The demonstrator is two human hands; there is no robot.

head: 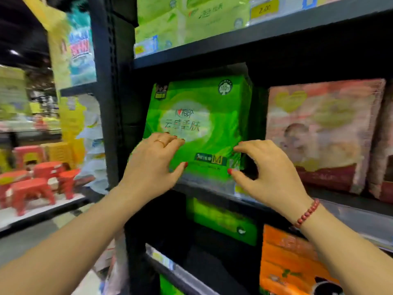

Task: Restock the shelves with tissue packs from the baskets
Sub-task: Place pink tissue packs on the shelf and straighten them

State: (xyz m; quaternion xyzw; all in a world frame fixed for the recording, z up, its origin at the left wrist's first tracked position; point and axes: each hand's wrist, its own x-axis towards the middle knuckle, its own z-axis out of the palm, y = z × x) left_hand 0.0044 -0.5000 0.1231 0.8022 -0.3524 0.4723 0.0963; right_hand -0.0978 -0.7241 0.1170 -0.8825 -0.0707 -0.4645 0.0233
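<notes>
Green tissue pack (200, 124) is being squared upright: left hand (153, 158) pressing flat-fingered, right hand (265, 167) pinching the edge nearest it.

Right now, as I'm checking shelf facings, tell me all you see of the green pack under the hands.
The green pack is a glossy plastic bag with a white oval of Chinese characters, a tree emblem top right and an M label low down. It stands upright, facing out, at the left end of its shelf, apart from the pink pack. The left hand presses on its lower front; the right hand touches its lower right corner with curled fingertips.
</notes>
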